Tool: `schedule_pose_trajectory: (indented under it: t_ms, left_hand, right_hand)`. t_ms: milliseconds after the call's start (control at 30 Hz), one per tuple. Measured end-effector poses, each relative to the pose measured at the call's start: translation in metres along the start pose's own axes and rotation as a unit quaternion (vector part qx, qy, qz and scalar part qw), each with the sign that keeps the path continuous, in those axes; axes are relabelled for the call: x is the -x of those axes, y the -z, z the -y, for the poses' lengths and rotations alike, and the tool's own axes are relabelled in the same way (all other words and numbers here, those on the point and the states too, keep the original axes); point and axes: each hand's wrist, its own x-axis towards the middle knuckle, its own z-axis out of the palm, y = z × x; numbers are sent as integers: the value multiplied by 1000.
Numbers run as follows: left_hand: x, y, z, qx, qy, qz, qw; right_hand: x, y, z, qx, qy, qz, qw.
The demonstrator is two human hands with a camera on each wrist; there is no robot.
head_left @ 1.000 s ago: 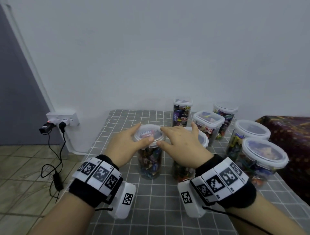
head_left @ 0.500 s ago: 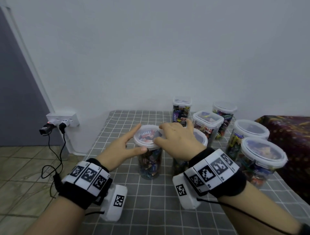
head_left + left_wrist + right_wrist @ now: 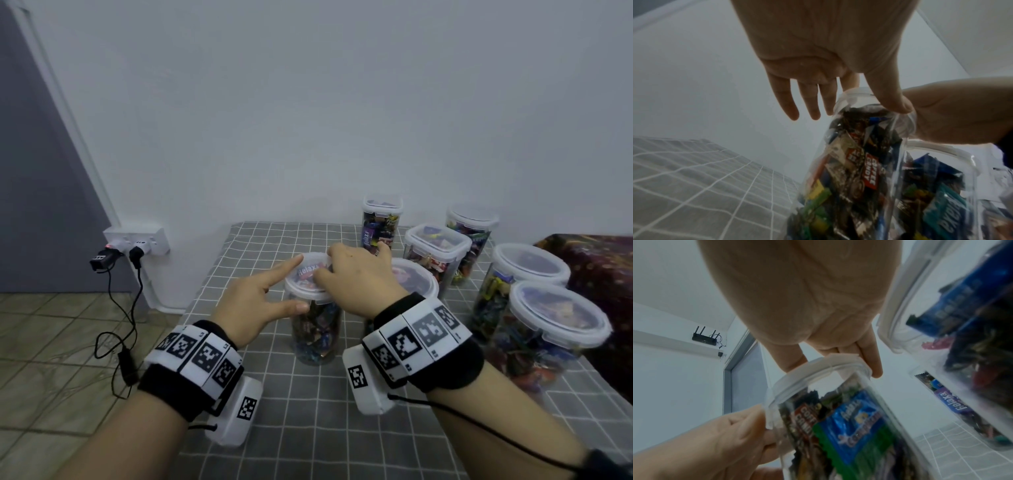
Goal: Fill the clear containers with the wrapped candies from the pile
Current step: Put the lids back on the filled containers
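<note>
- The left hand has drawn back a little from the round jar since the earlier frame: its fingers are now spread and straight, the forefinger laid against the near-left edge of the lid, the thumb touching the rim just under it.
- The right hand has slid further over the lid; its fingers curl down over the far rim and its thumb presses the lid's near side, so it grips the lid.
- The jar, packed with wrapped candies, stands upright on the checked tabletop, directly beneath both sets of fingers, in the same spot as before.
- Just right of the right fingers stands another lidded container; five more filled, lidded containers stand beyond and to the right of it, unmoved.
- Well left of the left fingers, a wall socket with plugged-in cables.
</note>
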Motion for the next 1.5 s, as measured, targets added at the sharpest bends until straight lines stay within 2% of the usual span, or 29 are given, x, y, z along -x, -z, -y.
schedule_pose_trajectory:
  t_ms: [267,567,733,800,933,1033,1167,1333,1500]
  left_hand:
    - [2,-4,6,12,-4,-4,1000]
    - [5,-5,2,13,5,-6,1000]
    - [9,-6,2,16,28,20,999]
    - [10,-9,6,37,37,35,998]
    - [5,-19,13,75,37,65,994]
    - [-1,-26,17,91,56,64,992]
    - [-6,-30,19,106,61,56,991]
    - [-11,-30,19,129,66,55,988]
    - [-23,-8,17,111,54,-14,992]
  right_hand:
    - [-3,-13,1,-40,-26,-57,997]
    - [-4,-13,-1,-64,-29,-59,996]
    - [24,-15,-26,-53,-29,-188,980]
    - [38,-17,-46,-71,-51,-215,973]
    - [49,-32,-82,-241,-73,-196,948]
    - [52,-41,-92,-341,-76,-150,925]
    - [51,-44,-96,-361,-77,-154,917]
    - [41,-46,-88,-333,-44,-178,925]
    - [12,-37,-67,-362,-11,-196,911]
